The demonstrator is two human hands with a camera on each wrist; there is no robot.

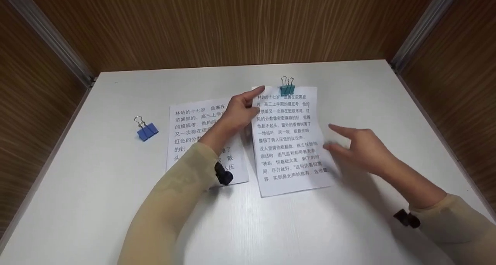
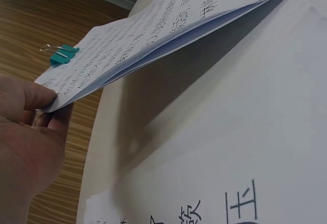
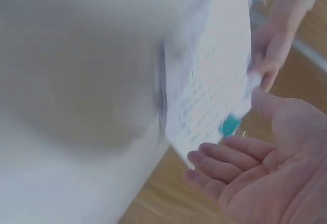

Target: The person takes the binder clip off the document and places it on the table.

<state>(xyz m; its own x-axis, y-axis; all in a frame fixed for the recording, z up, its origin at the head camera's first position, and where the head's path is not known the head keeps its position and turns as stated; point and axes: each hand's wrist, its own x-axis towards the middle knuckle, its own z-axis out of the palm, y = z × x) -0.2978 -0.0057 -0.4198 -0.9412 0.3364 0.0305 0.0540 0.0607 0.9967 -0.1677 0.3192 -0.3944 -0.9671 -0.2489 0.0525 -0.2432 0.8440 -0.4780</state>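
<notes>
My left hand (image 1: pixel 237 113) pinches the upper left corner of a printed paper stack (image 1: pixel 286 148), thumb on top and fingers beneath in the left wrist view. A teal binder clip (image 1: pixel 287 90) grips the stack's top edge, its wire handles pointing away. The left wrist view shows the sheets (image 2: pixel 153 35) lifted above the table, with a shadow underneath. My right hand (image 1: pixel 360 148) hovers beside the stack's right edge, holding nothing, thumb and index finger spread apart. In the right wrist view, its fingers (image 3: pixel 225 170) are extended, overlapping the stack's corner near the clip.
A second printed paper stack (image 1: pixel 182 119) lies on the white table (image 1: pixel 77 187) to the left, partly covered by my left forearm. A blue binder clip (image 1: pixel 147 131) lies farther left. Wood-grain panels (image 1: pixel 240 24) enclose the back and sides.
</notes>
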